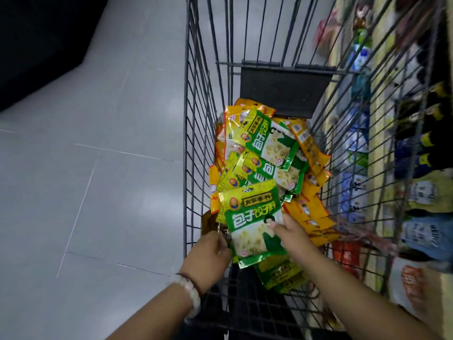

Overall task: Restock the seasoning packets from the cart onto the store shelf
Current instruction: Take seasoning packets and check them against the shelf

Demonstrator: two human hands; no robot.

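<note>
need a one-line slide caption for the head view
Both hands, left hand and right hand, hold a green seasoning packet above the packet pile in a wire cart.

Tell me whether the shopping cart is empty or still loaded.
Still loaded: a heap of green and orange seasoning packets lies in the shopping cart; both hands grip the nearest green packet.

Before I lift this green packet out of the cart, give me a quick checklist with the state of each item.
1. Left hand grips the green packet's left edge: ok.
2. Right hand on its right side, fingers on the face: ok; grip underneath cannot tell.
3. Packet free of the pile: cannot tell, its top overlaps others.
4. Only one packet in the hands: cannot tell.
5. Way up out of the cart open: ok.
6. Shelf close on the right: ok; free slot cannot tell, blurred.
</note>
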